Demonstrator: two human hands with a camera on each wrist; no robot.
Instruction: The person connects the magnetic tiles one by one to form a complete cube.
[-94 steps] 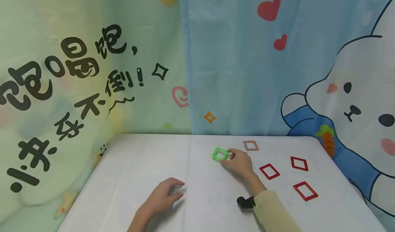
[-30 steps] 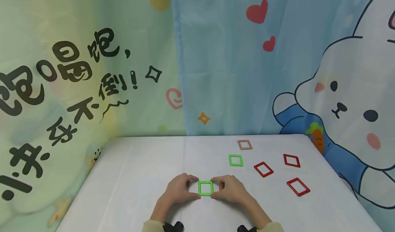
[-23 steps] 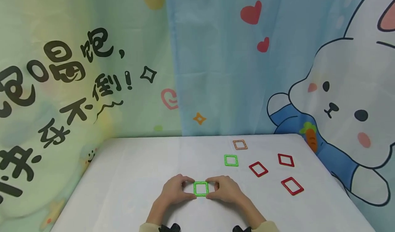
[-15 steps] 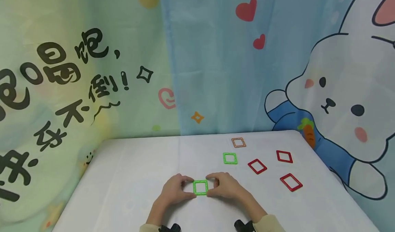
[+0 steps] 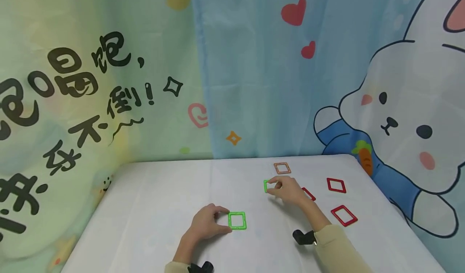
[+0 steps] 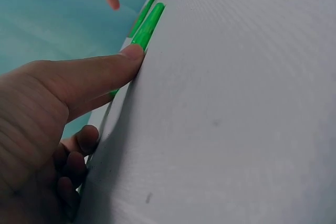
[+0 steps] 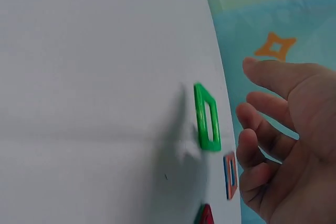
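Observation:
Between thumb and index finger, my left hand (image 5: 205,222) holds the left side of a green square frame (image 5: 245,221) lying flat on the white table; in the left wrist view the thumb tip touches the frame's edge (image 6: 151,23). Farther back, my right hand (image 5: 287,189) hovers over a second green square frame (image 5: 265,186) and hides most of it in the head view. The right wrist view shows this green frame (image 7: 201,119) on the cloth, with a gap between it and the loosely bent fingers of the right hand (image 7: 302,124).
An orange square frame (image 5: 275,169) lies behind the right hand. To the right are red square frames: one (image 5: 309,193) partly covered by the right hand, one at the back (image 5: 336,180), one nearer (image 5: 350,213). A printed curtain (image 5: 254,83) hangs behind the table (image 5: 163,192).
Earlier the right hand set down the farther green frame, then both hands held the nearer one. The right hand has since let go and moved back and right; the left hand stays.

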